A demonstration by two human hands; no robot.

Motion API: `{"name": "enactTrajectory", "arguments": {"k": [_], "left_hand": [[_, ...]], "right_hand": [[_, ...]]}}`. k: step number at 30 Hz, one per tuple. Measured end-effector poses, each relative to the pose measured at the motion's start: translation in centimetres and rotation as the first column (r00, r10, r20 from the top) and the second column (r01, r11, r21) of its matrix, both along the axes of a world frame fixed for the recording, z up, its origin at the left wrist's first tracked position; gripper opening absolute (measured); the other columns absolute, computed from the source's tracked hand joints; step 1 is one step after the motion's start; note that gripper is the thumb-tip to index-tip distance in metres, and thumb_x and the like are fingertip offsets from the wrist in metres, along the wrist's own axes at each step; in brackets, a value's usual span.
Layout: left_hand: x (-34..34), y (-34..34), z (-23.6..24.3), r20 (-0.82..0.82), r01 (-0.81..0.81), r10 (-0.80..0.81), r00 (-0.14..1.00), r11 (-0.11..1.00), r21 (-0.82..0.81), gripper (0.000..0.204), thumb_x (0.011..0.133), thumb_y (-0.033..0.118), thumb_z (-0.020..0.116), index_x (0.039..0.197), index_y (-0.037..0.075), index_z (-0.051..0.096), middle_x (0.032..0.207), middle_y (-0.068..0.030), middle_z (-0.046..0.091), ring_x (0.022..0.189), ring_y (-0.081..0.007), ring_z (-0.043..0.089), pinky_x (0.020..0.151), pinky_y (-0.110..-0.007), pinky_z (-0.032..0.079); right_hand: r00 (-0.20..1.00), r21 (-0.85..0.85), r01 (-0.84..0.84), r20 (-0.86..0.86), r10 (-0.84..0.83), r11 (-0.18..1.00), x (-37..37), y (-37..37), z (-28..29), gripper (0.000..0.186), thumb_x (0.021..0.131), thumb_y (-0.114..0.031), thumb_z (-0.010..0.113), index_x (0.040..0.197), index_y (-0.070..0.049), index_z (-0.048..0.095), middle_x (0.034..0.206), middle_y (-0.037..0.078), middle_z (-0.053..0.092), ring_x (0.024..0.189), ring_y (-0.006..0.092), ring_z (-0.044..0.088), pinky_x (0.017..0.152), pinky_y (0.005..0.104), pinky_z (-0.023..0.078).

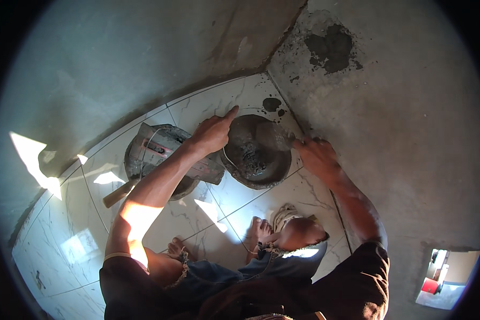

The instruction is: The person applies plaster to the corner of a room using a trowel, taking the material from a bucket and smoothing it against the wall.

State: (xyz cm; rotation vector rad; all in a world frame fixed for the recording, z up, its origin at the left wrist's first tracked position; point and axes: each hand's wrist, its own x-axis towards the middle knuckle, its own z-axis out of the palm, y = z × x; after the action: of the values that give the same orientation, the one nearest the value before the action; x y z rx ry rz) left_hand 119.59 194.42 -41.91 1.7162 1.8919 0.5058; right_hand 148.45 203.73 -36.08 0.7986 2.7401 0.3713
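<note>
A round dark bucket [261, 178] with wet grey mortar [253, 154] inside stands on the tiles before me. My right hand [320, 157] is closed at the bucket's right rim, around the end of a mortar-coated trowel [274, 136]. The trowel's blade reaches into the bucket; its handle is hidden by the hand. My left hand [213, 133] is at the bucket's left rim, index finger stretched out and pointing away from me. Its other fingers are partly hidden. Below that forearm, a mortar-smeared long flat tool [168, 152] lies across a second dark container [184, 189].
A wooden handle [118, 194] sticks out left of the second container. Grey walls meet in a corner ahead, with a wet mortar patch [330, 49] on the right wall. Mortar blobs [271, 104] spot the marbled tile floor [69, 261]. My bare feet [261, 229] are close by.
</note>
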Motion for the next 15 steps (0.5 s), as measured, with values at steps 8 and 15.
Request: {"name": "enactTrajectory", "arguments": {"k": [8,15], "left_hand": [[-0.2,-0.2,-0.1,0.000,0.014,-0.014,1.000,1.000,-0.003,0.066,0.088,0.005,0.048,0.149,0.010,0.024,0.098,-0.0289,0.063,0.095,-0.0410,0.063,0.083,-0.047,0.049],[-0.1,0.3,-1.0,-0.004,0.021,-0.020,1.000,0.996,0.086,0.070,0.080,-0.001,0.052,0.147,0.006,0.030,0.091,-0.0250,0.066,0.088,-0.0403,0.065,0.080,-0.049,0.051]], "right_hand": [[0.997,-0.354,-0.081,-0.010,0.082,0.932,-1.6,0.6,-4.8,0.022,0.079,-0.011,0.064,0.101,-0.006,0.064,0.087,0.015,0.067,0.084,0.0294,0.070,0.070,0.0411,0.055],[0.864,-0.731,0.051,-0.310,-0.397,0.680,5.4,0.3,-3.2,0.036,0.075,-0.015,0.071,0.109,-0.004,0.062,0.085,0.015,0.067,0.075,0.0263,0.067,0.068,0.0369,0.053]]}}
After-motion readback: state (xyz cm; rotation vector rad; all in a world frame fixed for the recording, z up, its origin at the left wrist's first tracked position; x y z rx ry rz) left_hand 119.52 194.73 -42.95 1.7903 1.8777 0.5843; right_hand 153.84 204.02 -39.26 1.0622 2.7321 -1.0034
